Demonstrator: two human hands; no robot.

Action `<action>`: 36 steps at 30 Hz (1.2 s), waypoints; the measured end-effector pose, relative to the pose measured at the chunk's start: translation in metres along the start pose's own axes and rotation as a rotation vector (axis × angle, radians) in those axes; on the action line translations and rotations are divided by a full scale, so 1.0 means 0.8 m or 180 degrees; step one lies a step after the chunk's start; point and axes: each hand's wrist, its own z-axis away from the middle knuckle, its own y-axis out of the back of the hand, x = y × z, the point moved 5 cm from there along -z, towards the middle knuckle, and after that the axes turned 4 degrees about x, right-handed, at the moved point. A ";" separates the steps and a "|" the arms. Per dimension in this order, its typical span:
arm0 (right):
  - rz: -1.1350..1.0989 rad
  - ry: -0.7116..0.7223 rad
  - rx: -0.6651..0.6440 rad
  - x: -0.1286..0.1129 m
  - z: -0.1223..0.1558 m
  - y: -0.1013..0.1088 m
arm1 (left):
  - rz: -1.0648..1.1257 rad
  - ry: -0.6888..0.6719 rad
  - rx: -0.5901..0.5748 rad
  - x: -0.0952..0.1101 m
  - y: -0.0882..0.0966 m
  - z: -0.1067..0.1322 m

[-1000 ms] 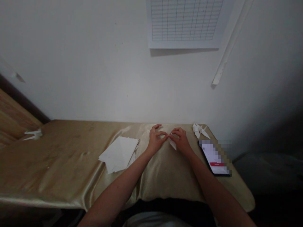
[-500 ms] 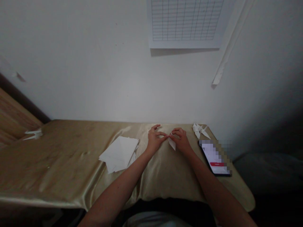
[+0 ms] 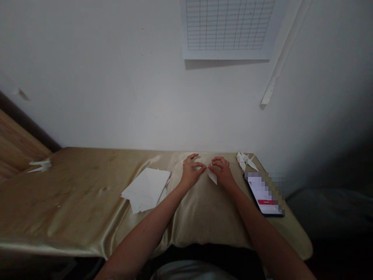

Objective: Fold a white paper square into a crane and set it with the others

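Between my two hands is a small folded piece of white paper, its pointed end hanging down below the fingers. My right hand pinches it near the top with thumb and forefinger. From the other side, the thumb and forefinger of my left hand are pressed together at the paper's upper tip, with the other fingers curled loosely above. The fingers hide much of the upper fold. Left of my left forearm lies a stack of white paper sheets, unevenly piled.
Folded white paper cranes sit at the table's back right corner, above a lit phone. Another folded white paper piece lies far left. The gold satin tablecloth meets a wall bearing a printed grid sheet.
The hanging point of the folded paper has tilted slightly to the right. Both hands stay in nearly the same place, with only small finger shifts.
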 end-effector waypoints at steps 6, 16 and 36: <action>0.0235 -0.0041 0.0135 0.010 0.001 -0.003 | 0.0119 0.0102 0.0264 -0.006 0.007 0.000; 0.0635 -0.0089 0.0100 0.025 0.000 -0.002 | 0.0113 0.0135 0.0616 -0.004 0.017 0.003; 0.0531 -0.0320 0.0165 0.045 -0.010 0.011 | -0.0417 0.0054 0.0339 -0.022 0.012 -0.005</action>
